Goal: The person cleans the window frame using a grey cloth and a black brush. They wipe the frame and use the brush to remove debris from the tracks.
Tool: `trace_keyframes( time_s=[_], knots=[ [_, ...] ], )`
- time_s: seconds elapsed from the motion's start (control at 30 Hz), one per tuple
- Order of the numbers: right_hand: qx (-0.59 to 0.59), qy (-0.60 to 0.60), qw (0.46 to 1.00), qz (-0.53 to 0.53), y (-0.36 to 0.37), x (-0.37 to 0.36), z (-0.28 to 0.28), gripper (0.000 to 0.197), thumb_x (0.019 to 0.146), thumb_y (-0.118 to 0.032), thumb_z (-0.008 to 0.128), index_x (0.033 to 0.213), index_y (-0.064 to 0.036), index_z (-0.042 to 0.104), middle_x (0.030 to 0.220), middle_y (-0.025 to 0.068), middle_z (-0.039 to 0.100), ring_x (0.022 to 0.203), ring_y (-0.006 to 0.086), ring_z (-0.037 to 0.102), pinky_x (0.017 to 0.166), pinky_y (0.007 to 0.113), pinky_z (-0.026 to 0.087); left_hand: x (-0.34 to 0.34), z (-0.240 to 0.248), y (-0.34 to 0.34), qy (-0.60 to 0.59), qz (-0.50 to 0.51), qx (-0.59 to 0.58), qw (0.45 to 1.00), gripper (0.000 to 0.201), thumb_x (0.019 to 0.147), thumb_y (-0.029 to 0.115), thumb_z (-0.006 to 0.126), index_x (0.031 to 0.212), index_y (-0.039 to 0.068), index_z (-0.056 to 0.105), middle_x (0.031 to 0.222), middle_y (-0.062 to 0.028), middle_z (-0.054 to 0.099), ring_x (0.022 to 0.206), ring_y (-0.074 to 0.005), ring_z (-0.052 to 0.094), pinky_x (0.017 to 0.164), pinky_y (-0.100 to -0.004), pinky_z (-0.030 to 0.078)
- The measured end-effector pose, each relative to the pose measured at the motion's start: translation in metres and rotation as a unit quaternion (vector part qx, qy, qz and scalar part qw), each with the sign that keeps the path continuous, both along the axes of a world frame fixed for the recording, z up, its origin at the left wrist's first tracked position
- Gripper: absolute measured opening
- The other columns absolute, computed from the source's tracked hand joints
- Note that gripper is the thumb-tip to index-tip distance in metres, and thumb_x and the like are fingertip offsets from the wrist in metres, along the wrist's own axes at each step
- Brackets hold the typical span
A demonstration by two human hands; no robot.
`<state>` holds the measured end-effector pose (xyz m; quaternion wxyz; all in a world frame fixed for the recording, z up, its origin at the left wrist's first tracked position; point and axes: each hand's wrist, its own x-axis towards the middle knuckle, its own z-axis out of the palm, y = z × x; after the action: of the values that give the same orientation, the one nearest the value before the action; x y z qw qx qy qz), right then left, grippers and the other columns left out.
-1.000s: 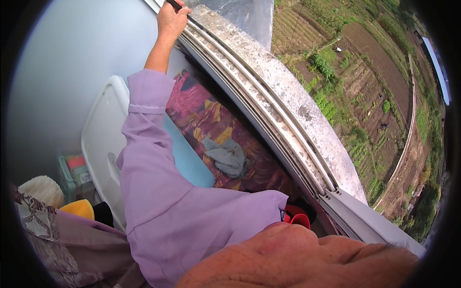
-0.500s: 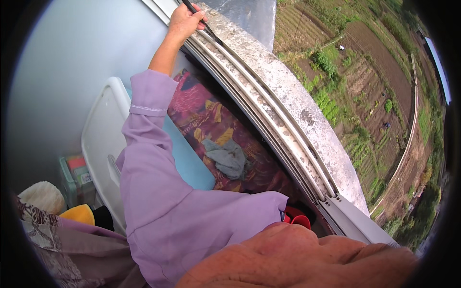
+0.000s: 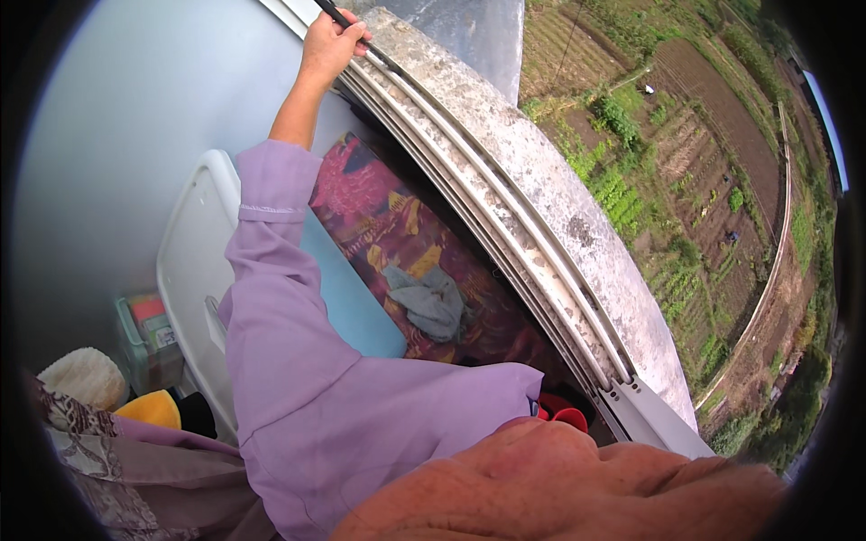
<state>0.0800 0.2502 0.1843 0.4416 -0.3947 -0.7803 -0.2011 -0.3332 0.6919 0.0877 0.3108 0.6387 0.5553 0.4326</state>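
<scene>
My left hand [image 3: 329, 50] is at the far end of a sliding-window track [image 3: 505, 194], its fingers closed round a slim black brush [image 3: 382, 56]. The brush's tip rests in or on the pale, dirt-specked groove of the track. A rolled lilac sleeve [image 3: 280, 189] covers that arm above the forearm. Just outside the track runs a weathered, grey-white concrete ledge [image 3: 577, 225]. My right hand does not show.
Below the sill, a crumpled grey cloth [image 3: 428, 302] lies on patterned dark-red fabric [image 3: 361, 198]. A light-blue surface [image 3: 347, 293] and a white plastic lid [image 3: 194, 243] stand left of it. Beyond the ledge, garden plots [image 3: 695, 171] lie far below.
My left hand has shifted a little to the left, away along the track, and the brush tip has slid the same way. My grip on the brush is unchanged.
</scene>
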Motion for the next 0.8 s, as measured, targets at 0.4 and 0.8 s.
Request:
trace_keyframes(
  time_s=[0.4,0.8],
  knots=[
    [0.017,-0.009,1.0,-0.005,-0.004,-0.007,0.002,0.011,0.076,-0.002,0.061,0.087,-0.0028,0.06,0.063,0.0083,0.062,0.048,0.0158,0.052,0.045,0.028,0.044,-0.015,0.001,0.007,-0.006,0.096,0.291,0.952,0.012,0.087,0.003,0.063,0.093,0.0,0.053,0.083,-0.0102,0.066,0.073,-0.0148,0.066,0.06,-0.0249,0.056],
    [0.027,-0.026,0.999,0.025,-0.001,-0.021,0.008,0.011,0.077,-0.005,0.061,0.088,-0.0034,0.06,0.063,0.0078,0.061,0.048,0.0155,0.051,0.045,0.028,0.044,0.002,0.001,-0.009,-0.012,0.105,0.171,0.98,0.012,0.086,0.004,0.062,0.092,0.002,0.052,0.078,-0.0086,0.066,0.069,-0.0136,0.065,0.058,-0.026,0.053]
  ],
)
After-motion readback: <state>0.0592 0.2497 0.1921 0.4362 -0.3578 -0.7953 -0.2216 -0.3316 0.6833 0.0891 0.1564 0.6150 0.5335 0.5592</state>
